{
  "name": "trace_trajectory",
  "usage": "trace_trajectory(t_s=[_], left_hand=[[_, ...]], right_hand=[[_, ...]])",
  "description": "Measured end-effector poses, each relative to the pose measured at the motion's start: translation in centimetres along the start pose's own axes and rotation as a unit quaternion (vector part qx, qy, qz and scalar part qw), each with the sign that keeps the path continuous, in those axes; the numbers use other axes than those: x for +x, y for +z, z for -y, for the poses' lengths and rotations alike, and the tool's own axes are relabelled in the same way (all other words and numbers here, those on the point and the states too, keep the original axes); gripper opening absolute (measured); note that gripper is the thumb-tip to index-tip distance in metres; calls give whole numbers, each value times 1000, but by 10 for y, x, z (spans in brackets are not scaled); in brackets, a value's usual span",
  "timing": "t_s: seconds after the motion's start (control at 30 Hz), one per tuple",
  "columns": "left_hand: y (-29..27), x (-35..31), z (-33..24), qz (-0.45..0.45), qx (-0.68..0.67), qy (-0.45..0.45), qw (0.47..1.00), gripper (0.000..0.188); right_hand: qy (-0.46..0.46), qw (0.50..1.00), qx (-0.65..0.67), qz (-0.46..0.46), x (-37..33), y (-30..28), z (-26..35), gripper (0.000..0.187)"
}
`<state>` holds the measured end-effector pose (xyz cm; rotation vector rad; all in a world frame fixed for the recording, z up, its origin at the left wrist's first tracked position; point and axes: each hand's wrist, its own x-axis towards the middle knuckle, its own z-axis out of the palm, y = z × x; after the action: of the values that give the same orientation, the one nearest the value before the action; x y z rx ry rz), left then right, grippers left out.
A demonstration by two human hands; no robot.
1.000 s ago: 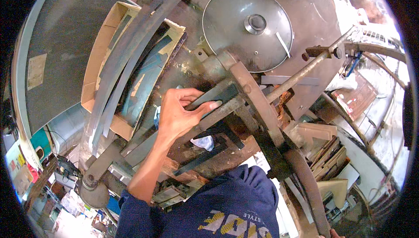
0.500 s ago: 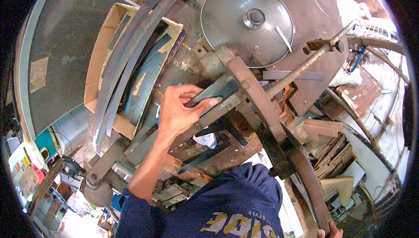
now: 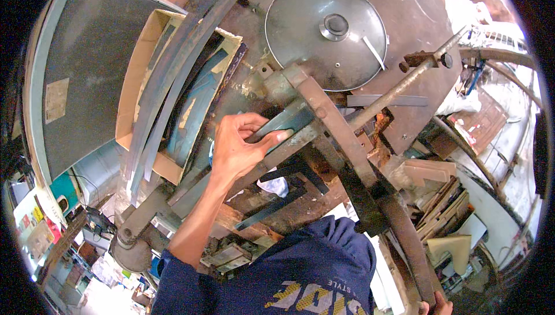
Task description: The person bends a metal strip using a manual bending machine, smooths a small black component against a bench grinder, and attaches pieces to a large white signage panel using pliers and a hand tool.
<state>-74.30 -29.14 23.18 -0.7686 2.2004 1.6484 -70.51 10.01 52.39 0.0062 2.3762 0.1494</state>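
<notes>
My left hand (image 3: 240, 144) pinches a flat grey metal strip (image 3: 283, 121) between thumb and fingers. The strip lies along the bed (image 3: 292, 146) of a bench-mounted lever shear, and its far end runs up to the shear's lever. That heavy brown lever (image 3: 399, 225) slants from the machine head down to the lower right. At its lower end my right hand (image 3: 437, 304) is closed around the bar. Only some fingers of that hand show, at the picture's lower edge.
A cardboard box (image 3: 130, 101) with long metal strips (image 3: 167, 78) stands left of the shear. Beyond it lies a round glass lid (image 3: 306, 26) with a dark knob. A rod (image 3: 407, 78) with a clamp juts out to the right. Scrap pieces (image 3: 445, 211) are stacked at lower right.
The view has shifted slightly, and the lever's upper part appears a little farther left and lower. Both hands keep their holds.
</notes>
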Motion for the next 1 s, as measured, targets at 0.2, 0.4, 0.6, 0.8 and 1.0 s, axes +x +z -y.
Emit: trace_trajectory(t_s=[0.2, 0.4, 0.6, 0.8, 1.0], left_hand=[[8, -4, -4, -4, -3, 12, 1000, 32], [-7, 11, -2, -31, 22, 53, 998, 34], [-9, 4, -11, 5, 95, 23, 995, 30], [-24, 32, -77, -136, 118, 231, 956, 25], [42, 144, -142, 483, 352, 140, 789, 44]], right_hand=[[-64, 974, 211, -50, 20, 171, -131, 53], [-174, 922, 344, -37, 159, 263, -105, 47], [-185, 870, 455, -30, 180, 193, -74, 59], [-127, 908, 392, 78, 206, 147, -34, 53], [24, 919, 363, 152, 150, 214, -91, 74]])
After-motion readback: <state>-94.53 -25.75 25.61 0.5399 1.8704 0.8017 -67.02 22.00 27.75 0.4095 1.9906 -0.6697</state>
